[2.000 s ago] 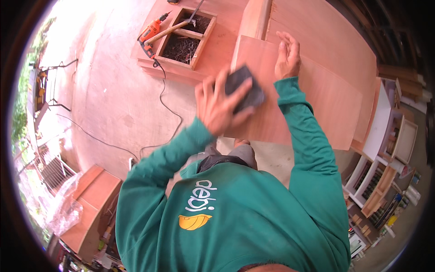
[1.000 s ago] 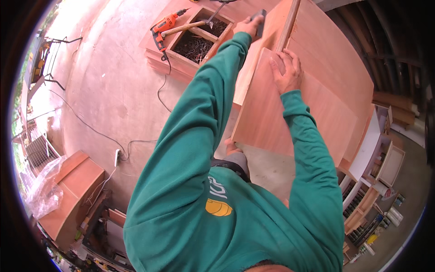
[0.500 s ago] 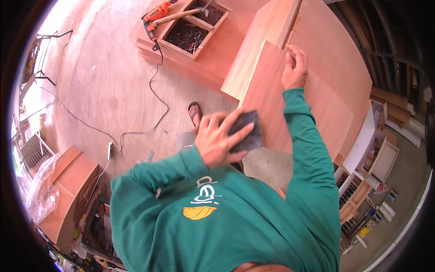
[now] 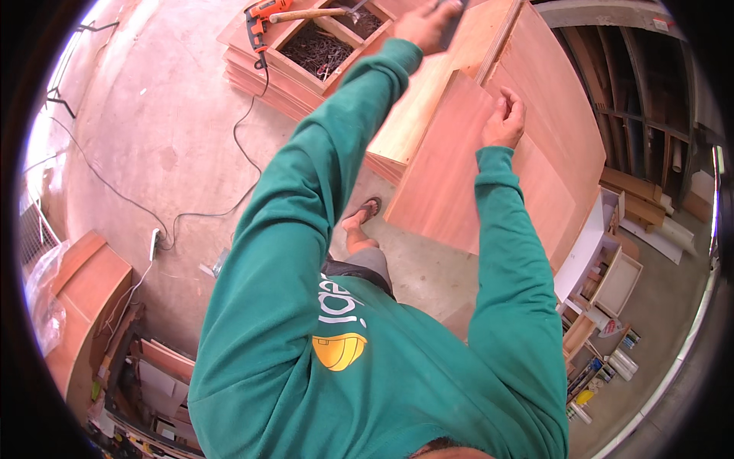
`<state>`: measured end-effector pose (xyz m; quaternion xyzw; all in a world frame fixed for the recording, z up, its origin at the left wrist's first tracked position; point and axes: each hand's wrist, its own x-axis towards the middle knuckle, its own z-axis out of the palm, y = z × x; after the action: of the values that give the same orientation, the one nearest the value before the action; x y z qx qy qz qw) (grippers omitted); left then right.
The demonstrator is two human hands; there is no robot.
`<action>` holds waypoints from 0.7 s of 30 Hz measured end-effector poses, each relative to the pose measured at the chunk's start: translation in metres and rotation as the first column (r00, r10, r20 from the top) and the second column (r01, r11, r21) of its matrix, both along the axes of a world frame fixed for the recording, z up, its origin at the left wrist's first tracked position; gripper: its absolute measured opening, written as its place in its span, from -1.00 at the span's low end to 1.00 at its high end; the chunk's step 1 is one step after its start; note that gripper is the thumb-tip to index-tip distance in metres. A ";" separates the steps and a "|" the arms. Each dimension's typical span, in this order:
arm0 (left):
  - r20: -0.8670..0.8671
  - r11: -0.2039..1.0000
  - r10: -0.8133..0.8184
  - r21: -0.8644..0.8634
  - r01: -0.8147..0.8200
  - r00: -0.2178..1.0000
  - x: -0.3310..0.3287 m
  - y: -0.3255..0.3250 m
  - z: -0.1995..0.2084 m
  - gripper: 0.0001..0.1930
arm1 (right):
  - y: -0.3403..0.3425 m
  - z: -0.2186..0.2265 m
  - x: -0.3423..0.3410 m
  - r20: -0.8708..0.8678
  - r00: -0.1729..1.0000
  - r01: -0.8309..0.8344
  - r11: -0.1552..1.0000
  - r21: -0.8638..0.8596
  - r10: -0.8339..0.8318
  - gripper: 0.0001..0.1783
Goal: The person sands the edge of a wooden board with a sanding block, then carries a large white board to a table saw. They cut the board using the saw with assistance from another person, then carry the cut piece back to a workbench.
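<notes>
My left hand [image 4: 425, 27] is stretched far out at the top of the view. Its fingers are closed on a dark grey sanding pad [image 4: 453, 24], seen nearly edge-on beside a long pale-edged wooden piece [image 4: 428, 96]. My right hand [image 4: 505, 122] has its fingers curled over the far edge of a reddish plywood board [image 4: 451, 168]. This board lies slanted across a larger wooden panel [image 4: 547, 164]. Part of the right hand's grip is hidden behind its own fingers.
Left of the work, an orange power drill [image 4: 258, 27] and a hammer [image 4: 306, 14] rest by a divided wooden box [image 4: 327, 84] of nails or screws, on stacked boards [image 4: 256, 76]. A black cord [image 4: 248, 149] crosses the floor. Shelving [image 4: 634, 92] stands at right.
My left hand has swung from the board's near left corner up to the far end, carrying the sanding pad. The right hand stays at the board's edge. My view has shifted a little.
</notes>
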<state>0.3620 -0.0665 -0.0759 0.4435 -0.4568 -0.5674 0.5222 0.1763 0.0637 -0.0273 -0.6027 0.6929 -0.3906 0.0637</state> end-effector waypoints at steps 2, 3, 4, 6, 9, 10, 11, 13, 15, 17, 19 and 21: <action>0.233 0.999 0.010 -0.050 0.002 0.972 -0.021 0.027 -0.004 -0.12 | -0.002 0.000 0.003 0.006 0.998 -0.055 0.998 0.019 0.055 -0.80; 0.143 0.997 0.061 0.039 -0.067 0.988 -0.032 0.044 -0.001 -0.09 | -0.002 -0.001 0.005 0.020 0.995 -0.100 0.994 0.036 0.099 -0.80; -0.016 0.973 0.076 0.221 -0.071 0.997 -0.040 0.068 0.005 -0.08 | -0.002 -0.003 0.008 -0.076 0.994 -0.075 0.996 0.047 0.078 -0.79; -0.059 0.994 0.019 0.111 -0.012 0.998 -0.016 0.122 0.010 -0.08 | -0.007 -0.004 0.008 -0.264 0.961 -0.066 0.996 0.056 0.079 -0.77; -0.060 0.994 -0.026 0.106 0.032 0.998 0.032 0.250 0.030 -0.22 | -0.008 -0.008 0.009 -0.324 0.944 -0.051 0.998 0.038 0.060 -0.76; -0.031 0.980 -0.108 0.164 0.112 0.994 0.053 0.289 0.036 -0.23 | -0.008 -0.009 0.008 -0.328 0.942 -0.061 0.998 0.030 0.068 -0.77; 0.003 0.962 -0.104 0.255 0.100 0.995 0.064 0.326 0.047 -0.24 | -0.007 -0.011 0.007 -0.326 0.944 -0.046 0.998 0.034 0.054 -0.77; -0.024 0.957 -0.116 0.264 0.118 0.993 0.074 0.349 0.046 -0.23 | -0.005 -0.013 0.005 -0.332 0.942 -0.045 0.998 0.039 0.055 -0.78; -0.011 0.973 -0.107 0.205 0.107 0.994 0.063 0.314 0.041 -0.21 | -0.006 -0.014 0.003 -0.346 0.933 -0.100 0.995 0.009 0.097 -0.79; -0.075 0.994 -0.024 0.107 0.032 0.997 0.023 0.226 0.021 -0.21 | -0.009 -0.015 0.002 -0.381 0.921 -0.082 0.996 0.022 0.084 -0.79; -0.036 0.995 0.099 0.007 -0.098 0.994 -0.013 0.119 0.011 -0.30 | -0.012 -0.015 0.002 -0.404 0.911 -0.082 0.996 0.019 0.082 -0.79; -0.106 0.999 -0.006 0.032 0.010 0.994 -0.029 0.069 0.000 -0.29 | -0.015 -0.015 0.002 -0.411 0.910 -0.039 0.998 0.043 0.053 -0.78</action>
<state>0.3330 0.0021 -0.0757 0.4194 -0.4209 -0.5995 0.5362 0.1781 0.0489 -0.0418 -0.6864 0.6829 -0.2416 -0.0644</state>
